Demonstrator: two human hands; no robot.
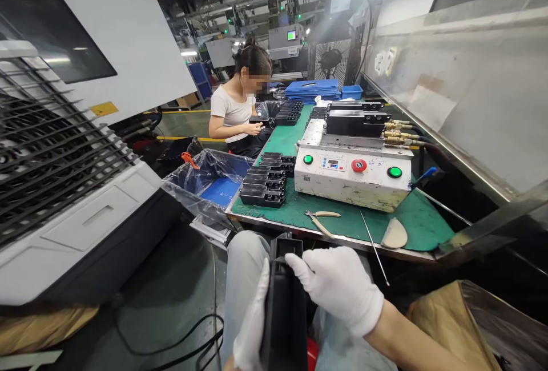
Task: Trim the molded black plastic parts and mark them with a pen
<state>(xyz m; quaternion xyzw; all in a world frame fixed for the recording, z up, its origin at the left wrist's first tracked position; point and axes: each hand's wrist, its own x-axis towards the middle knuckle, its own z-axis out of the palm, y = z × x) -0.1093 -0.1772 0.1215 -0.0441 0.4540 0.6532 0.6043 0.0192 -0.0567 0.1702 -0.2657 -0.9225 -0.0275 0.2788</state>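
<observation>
A long black plastic housing (pixel 285 308), with an open trough and a smaller compartment at its far end, is held lengthwise over my lap. My left hand (pixel 252 322), in a white glove, grips it along the left side. My right hand (pixel 342 282), gloved too, is closed with its thumb stretched toward the far compartment. A thin sliver shows at the thumb tip, but what the fingers hold is hidden. Beyond the housing, cream-handled cutting pliers (pixel 323 222) lie on the green tabletop (pixel 295 211).
Several black housings (pixel 263 182) are lined up left of a white control box (pixel 353 177) with green and red buttons. A thin metal rod (pixel 374 248) overhangs the table edge. A plastic-lined blue bin (pixel 220 191) stands left. Another person (pixel 233 108) sits working across the table.
</observation>
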